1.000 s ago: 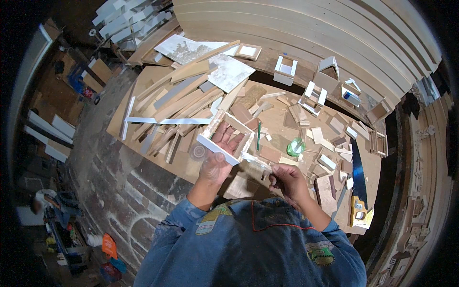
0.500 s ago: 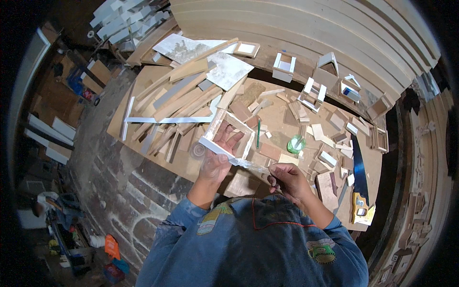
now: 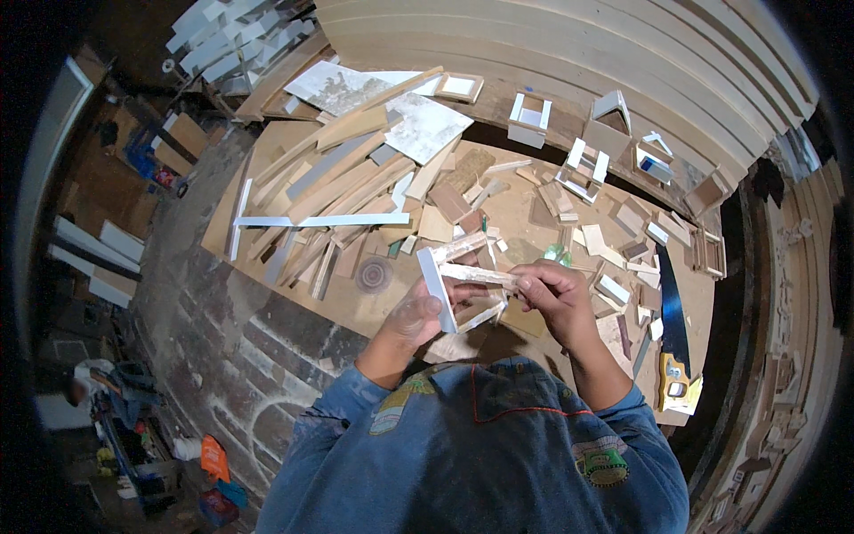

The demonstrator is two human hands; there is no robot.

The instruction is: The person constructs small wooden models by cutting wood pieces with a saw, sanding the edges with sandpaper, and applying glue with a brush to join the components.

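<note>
My left hand (image 3: 416,313) is closed around a small open wooden frame (image 3: 463,247) with one white face; its edges are smeared whitish. The white face stands nearly upright beside my left thumb, and the bars extend to the right. My right hand (image 3: 553,298) pinches the end of a thin, pale, whitish-smeared stick (image 3: 485,275), which lies across the frame; its tip is hard to make out. Just beyond my right hand, partly hidden by it, is a small green-and-white tub (image 3: 557,255).
Wood strips (image 3: 347,191) lie heaped on the worktable's left. Offcut blocks (image 3: 614,289) scatter over its right, beside a handsaw (image 3: 672,329) with a yellowish handle. Small house-shaped frames (image 3: 583,169) stand along the back. A clear round disc (image 3: 374,276) lies near the front edge.
My left hand has turned the frame, so its white face now stands upright. My right hand has moved up and slightly right, bringing the stick across the frame.
</note>
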